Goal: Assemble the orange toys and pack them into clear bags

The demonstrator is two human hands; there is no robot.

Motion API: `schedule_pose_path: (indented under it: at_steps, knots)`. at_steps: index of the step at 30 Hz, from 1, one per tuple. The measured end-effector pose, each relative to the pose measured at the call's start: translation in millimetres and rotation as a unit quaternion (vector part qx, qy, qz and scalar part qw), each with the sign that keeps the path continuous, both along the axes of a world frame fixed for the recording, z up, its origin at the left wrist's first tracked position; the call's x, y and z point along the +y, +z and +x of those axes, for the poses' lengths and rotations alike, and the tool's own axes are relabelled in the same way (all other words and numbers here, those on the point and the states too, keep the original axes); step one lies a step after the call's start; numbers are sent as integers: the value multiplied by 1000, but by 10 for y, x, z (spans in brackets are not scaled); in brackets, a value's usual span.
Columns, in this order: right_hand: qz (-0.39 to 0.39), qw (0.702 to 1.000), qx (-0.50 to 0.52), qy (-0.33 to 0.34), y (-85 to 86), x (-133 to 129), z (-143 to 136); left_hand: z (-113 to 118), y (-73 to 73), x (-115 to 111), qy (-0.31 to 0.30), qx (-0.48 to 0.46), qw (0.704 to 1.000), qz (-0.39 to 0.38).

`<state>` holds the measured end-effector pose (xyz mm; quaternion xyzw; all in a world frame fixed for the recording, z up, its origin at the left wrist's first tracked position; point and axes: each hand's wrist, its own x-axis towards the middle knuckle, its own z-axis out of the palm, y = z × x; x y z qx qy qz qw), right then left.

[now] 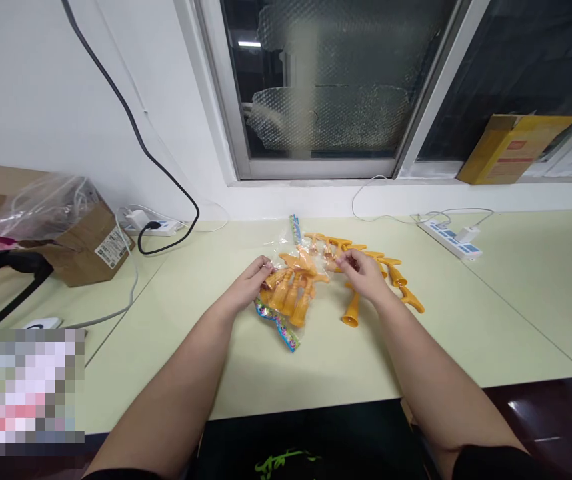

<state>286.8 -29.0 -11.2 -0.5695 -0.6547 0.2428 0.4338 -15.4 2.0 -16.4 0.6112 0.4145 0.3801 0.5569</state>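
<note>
A clear plastic bag with colourful printed strips lies in front of me, several orange-yellow plastic pieces inside it. These pieces have flared, cone-like ends and crosswise tops; their exact kind I cannot make out. My left hand pinches the bag's left side. At the other side, my right hand has its fingers closed, apparently on the bag's clear edge. Beyond and beside that hand, similar loose yellow pieces lie in a curved row. One more cone-ended piece rests below the right hand.
On the left stand a cardboard box with plastic wrap and a power strip with a black cable. Another power strip lies at the back right. A yellow carton leans on the window. The pale table has a front edge near me.
</note>
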Motion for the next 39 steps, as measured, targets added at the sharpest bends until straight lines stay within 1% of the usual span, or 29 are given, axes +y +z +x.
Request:
schedule_pose_path:
  at_steps: [2,4,6,7,9,12,14,16,18,20,21,23,25,29,31,34,37,39]
  knots:
    - [-42,995,87,29,-23,13,-24,43,-19,-1,25,-39,999,-9]
    - [-101,978,150,102,-64,13,-78,97,-28,-21,37,-66,997,-27]
    - [-141,958,182,174,-113,-8,-177,154,-31,-55,30,-98,993,-51]
    - [-148,950,193,197,-137,-25,-241,181,-34,-75,20,-117,991,-65]
    - [-146,941,224,209,-173,-63,-382,223,-47,-110,-7,-154,984,-94]
    - [-138,934,270,192,-190,-107,-553,253,-76,-147,-72,-180,971,-142]
    - [-135,934,278,181,-181,-122,-607,260,-90,-163,-116,-180,964,-160]
    - [-121,937,275,180,-164,-135,-612,264,-93,-174,-150,-162,962,-158]
    - [-105,939,268,189,-142,-153,-585,265,-84,-181,-162,-139,969,-129]
    - [-92,942,255,198,-115,-183,-545,264,-69,-182,-150,-119,977,-90]
    - [-88,946,241,200,-100,-201,-527,262,-63,-179,-134,-115,982,-73]
    - [-78,956,203,195,-69,-234,-499,256,-57,-166,-101,-109,987,-57]
    - [-57,966,170,187,-41,-251,-490,247,-61,-147,-80,-104,990,-49]
    - [-2,968,180,173,-9,-225,-506,227,-79,-108,-85,-98,991,-24]
    - [13,971,187,148,3,-212,-504,216,-77,-101,-67,-100,993,-12]
    - [42,982,158,95,33,-234,-473,196,-62,-103,-39,-100,994,7]
    - [84,989,121,34,75,-270,-404,171,-64,-98,-42,-97,994,28]
    - [99,988,114,-4,110,-261,-320,158,-83,-85,-56,-102,992,42]
